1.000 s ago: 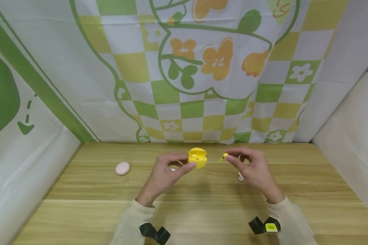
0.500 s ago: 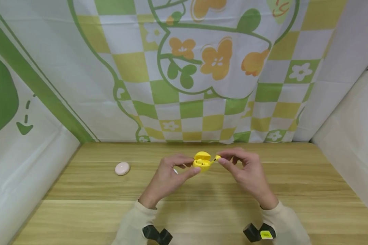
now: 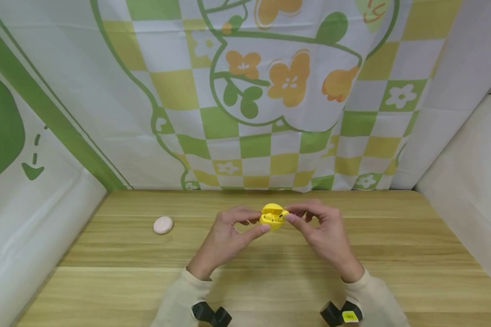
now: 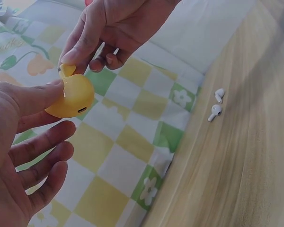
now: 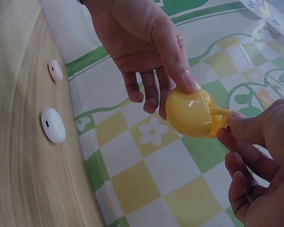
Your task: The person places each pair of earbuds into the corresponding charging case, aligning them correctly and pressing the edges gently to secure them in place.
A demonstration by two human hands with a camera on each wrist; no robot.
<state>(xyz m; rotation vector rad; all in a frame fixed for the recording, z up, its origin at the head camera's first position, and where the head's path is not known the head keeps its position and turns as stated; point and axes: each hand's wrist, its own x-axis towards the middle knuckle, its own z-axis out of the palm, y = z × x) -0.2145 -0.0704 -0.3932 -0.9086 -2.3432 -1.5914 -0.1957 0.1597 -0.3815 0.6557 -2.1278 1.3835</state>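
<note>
Between thumb and fingers, my left hand (image 3: 222, 236) holds a round yellow earbud case (image 3: 271, 223) above the table, its lid raised. One yellow earbud is visible inside the case in the head view. My right hand (image 3: 327, 231) pinches a second yellow earbud (image 3: 284, 213) by its head, at the right side of the case opening. In the right wrist view this earbud's stem (image 5: 217, 110) reaches to the case mouth. Seen from the left wrist, the case (image 4: 79, 97) has a dark port slot on its underside.
A pale pink round case (image 3: 163, 225) lies on the wooden table (image 3: 118, 245) at left. The right wrist view shows a white case (image 5: 53, 125) near it. Two white earbuds (image 4: 217, 111) lie on the table in the left wrist view. A patterned cloth (image 3: 253, 150) hangs behind.
My right hand has moved left, bringing the pinched yellow earbud from apart to the case opening. The left hand and yellow case have shifted slightly right.
</note>
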